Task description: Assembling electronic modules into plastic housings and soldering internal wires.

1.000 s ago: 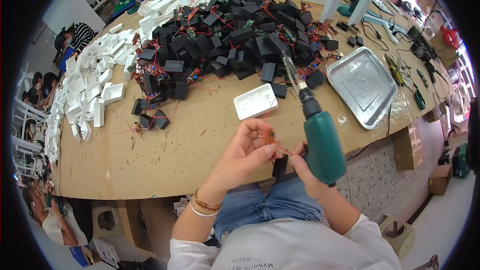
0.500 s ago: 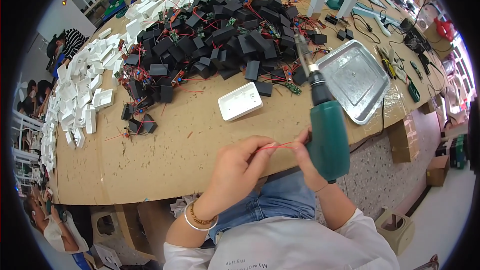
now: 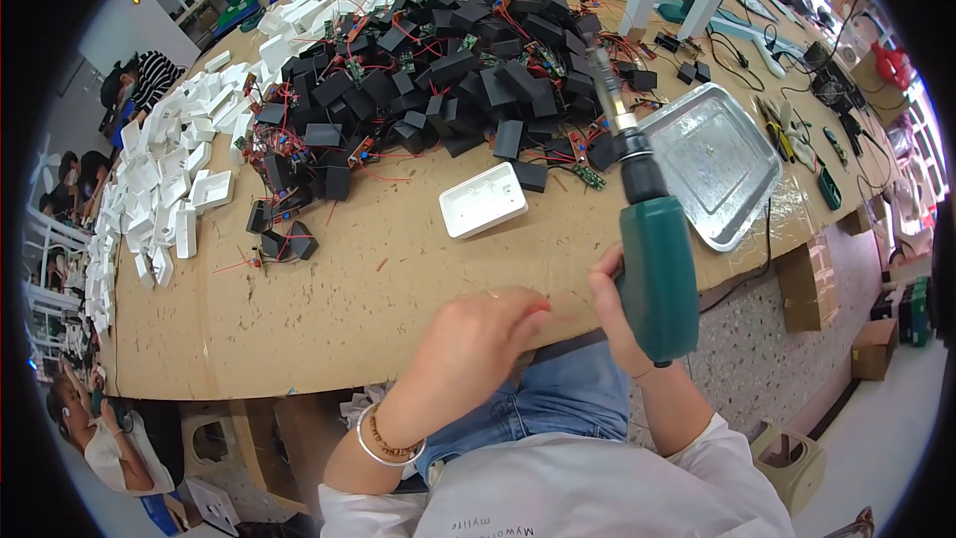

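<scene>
My left hand [image 3: 478, 334] is over the table's near edge. Its fingers are pinched together, slightly smeared by motion, with a bit of red wire [image 3: 539, 308] at the fingertips. To the right my right hand [image 3: 614, 304] has thumb and forefinger drawn together; whatever they hold is not distinguishable. A green power screwdriver [image 3: 659, 279] with a black chuck covers much of that hand, its bit toward the far side; whether the hand touches it I cannot tell. Beyond my hands lies an open white plastic case [image 3: 484, 201], hollow side up.
A large heap of black boxes [image 3: 448, 80] with red wires and circuit boards fills the far middle. White cases [image 3: 179, 174] pile up on the left. A metal tray [image 3: 719, 164] lies right, near pliers [image 3: 773, 130] and cables. Other people sit along the left.
The hands have moved apart slightly, my left hand shifting a little down. The red wire stretched between them before is no longer clearly visible there. The view has shifted slightly.
</scene>
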The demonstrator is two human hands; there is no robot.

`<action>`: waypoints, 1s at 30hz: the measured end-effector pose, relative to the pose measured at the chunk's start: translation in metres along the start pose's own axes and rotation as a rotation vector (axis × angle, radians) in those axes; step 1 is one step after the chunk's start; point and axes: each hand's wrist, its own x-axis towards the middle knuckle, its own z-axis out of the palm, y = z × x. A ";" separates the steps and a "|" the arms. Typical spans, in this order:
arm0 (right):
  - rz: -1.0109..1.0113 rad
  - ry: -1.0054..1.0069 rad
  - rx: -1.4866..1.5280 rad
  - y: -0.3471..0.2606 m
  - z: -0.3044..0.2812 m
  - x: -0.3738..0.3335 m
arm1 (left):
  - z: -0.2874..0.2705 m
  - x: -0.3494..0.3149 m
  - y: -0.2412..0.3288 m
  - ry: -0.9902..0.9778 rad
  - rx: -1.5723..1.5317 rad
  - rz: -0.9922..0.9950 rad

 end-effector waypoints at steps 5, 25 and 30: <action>-0.162 0.229 -0.140 -0.006 0.001 0.006 | -0.024 0.039 -0.054 0.310 0.245 -0.333; -0.086 0.211 -0.094 0.010 -0.020 -0.033 | 0.034 0.017 -0.051 0.123 0.504 0.152; -0.035 0.180 -0.138 0.010 -0.025 -0.042 | 0.056 0.005 -0.046 0.191 0.234 -0.033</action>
